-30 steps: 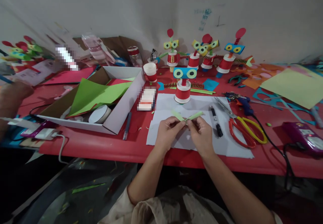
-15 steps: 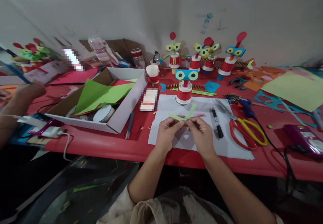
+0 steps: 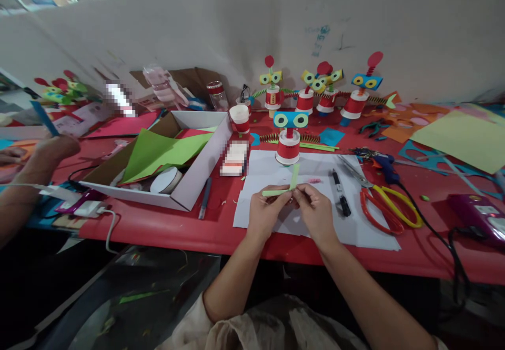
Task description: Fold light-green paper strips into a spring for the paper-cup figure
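Between my two hands is a pair of light green paper strips (image 3: 294, 176), crossing at a corner. My left hand (image 3: 265, 208) pinches them near the corner, with one arm lying over its fingers to the left. Thumb and fingers of my right hand (image 3: 314, 208) are closed on the same corner; the other arm points away from me. Below lie white paper sheets (image 3: 252, 181) and a small pink paper coil (image 3: 314, 181). Just beyond stands a red paper-cup figure (image 3: 288, 147) with a blue eye piece and springy paper arms.
Right of my hands lie a black marker (image 3: 340, 192), red-and-yellow-handled scissors (image 3: 381, 202) and a blue glue gun (image 3: 389, 168) with its cord. Left is a white box (image 3: 197, 181) of coloured paper. Several finished figures (image 3: 354, 102) line the wall. A co-worker's hand (image 3: 59, 147) is far left.
The green strips have turned in my fingers: the far arm now points more straight away, and the left arm lies lower over my left fingers. The view has shifted slightly.
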Tool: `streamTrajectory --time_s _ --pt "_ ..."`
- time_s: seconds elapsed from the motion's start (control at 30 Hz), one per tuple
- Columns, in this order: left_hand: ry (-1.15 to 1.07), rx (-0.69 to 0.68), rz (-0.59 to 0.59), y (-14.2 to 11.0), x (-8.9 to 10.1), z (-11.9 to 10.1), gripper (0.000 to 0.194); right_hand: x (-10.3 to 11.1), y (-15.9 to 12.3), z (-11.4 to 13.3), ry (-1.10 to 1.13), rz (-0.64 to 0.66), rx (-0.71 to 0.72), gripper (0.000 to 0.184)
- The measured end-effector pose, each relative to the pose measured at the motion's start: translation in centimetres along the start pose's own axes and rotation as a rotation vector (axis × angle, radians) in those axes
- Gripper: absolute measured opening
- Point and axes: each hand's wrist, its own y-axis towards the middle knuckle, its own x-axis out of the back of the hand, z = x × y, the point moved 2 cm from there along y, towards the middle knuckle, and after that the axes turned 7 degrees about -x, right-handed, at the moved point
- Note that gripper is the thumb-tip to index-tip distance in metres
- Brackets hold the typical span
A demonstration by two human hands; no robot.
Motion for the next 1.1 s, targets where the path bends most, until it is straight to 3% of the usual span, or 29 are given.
streamTrajectory --time_s 0.2,0.33,0.73,0.87,1.0,1.1 --pt "-0.078 0.005 -0.054 0.37 0.11 -0.27 0.011 -0.71 0.18 -0.2 0.276 0.104 -0.101 0.015" --pt "-0.134 0.051 -0.073 0.42 0.2 -0.12 0.009 -1.04 0.28 -0.21 0.344 0.164 -0.135 0.011" --pt "-0.189 0.117 -0.037 0.55 0.61 0.6 0.021 -0.92 0.36 -0.36 0.499 0.103 -0.273 0.009" --pt "-0.207 0.132 -0.077 0.49 0.69 0.43 0.017 -0.95 0.35 -0.34 0.467 0.099 -0.266 0.011" --pt "-0.266 0.148 -0.044 0.48 0.75 0.26 0.007 -0.78 0.39 -0.28 0.461 0.072 -0.247 0.011" --pt "-0.277 0.22 -0.027 0.57 0.85 0.4 0.019 -0.68 0.4 -0.11 0.474 0.082 -0.245 0.01"
